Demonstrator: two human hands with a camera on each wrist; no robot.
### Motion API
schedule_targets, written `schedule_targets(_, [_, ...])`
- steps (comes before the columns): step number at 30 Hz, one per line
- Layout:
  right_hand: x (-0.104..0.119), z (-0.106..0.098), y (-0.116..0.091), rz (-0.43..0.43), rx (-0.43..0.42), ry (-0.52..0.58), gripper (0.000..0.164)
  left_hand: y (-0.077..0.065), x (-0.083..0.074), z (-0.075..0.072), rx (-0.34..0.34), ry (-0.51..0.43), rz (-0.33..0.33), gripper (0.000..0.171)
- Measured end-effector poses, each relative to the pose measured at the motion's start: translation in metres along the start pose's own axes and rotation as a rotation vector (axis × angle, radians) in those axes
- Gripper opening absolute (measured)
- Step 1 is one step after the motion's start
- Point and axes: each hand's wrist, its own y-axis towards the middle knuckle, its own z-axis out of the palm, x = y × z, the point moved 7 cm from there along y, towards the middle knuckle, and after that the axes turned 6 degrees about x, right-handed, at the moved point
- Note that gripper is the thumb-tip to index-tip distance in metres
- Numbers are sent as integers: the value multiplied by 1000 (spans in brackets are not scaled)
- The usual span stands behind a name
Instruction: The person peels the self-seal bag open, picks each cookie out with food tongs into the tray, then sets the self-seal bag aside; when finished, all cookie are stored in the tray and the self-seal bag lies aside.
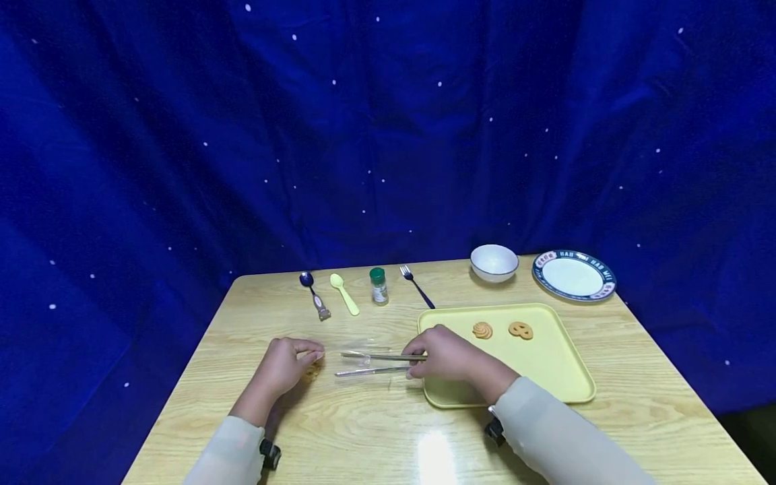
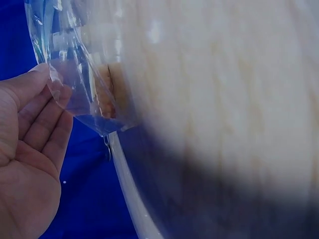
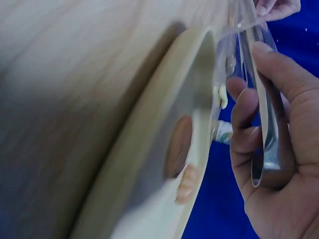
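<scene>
My left hand (image 1: pixel 283 367) pinches the edge of a clear plastic bag (image 2: pixel 75 59) between thumb and fingers. Inside the bag, a light brown biscuit (image 2: pixel 104 92) shows through the film. From the other side my right hand (image 1: pixel 445 353) holds metal tongs (image 3: pixel 271 149), the thumb on one arm and the fingers round the other. Their two arms stand spread apart and point left, with the tips at the bag; whether both are inside it I cannot tell. Below the right hand lies a yellow tray (image 1: pixel 570 370) bearing a swirled cookie (image 1: pixel 482 330) and a pretzel-shaped cookie (image 1: pixel 521 330).
Along the back of the table lie a dark spoon (image 1: pixel 315 296), a pale yellow spoon (image 1: pixel 344 294) and a fork (image 1: pixel 418 286). A green-capped jar (image 1: pixel 378 287) stands between them. Farther right are a white bowl (image 1: pixel 494 263) and a patterned-rim plate (image 1: pixel 574 276).
</scene>
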Motion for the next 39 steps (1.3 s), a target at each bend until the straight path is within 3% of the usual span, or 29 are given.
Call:
schedule_targets(5, [8, 3, 16, 65, 10, -38, 26, 1, -1, 1, 4, 3, -3, 14])
schedule_targets(9, [9, 8, 27, 98, 3, -38, 30, 1, -3, 2, 12, -2, 3, 14])
schedule_targets(16, [10, 15, 42, 147, -19, -13, 29, 3, -2, 0, -14, 1, 19, 12])
schedule_targets(26, [17, 24, 54, 165, -5, -7, 17, 3, 2, 0, -15, -2, -10, 10])
schedule_targets(33, [19, 27, 54, 173, 12, -14, 24, 3, 4, 1, -3, 5, -19, 11])
schedule_targets(39, [16, 25, 47, 174, 17, -20, 18, 1, 5, -1, -10, 19, -16, 13])
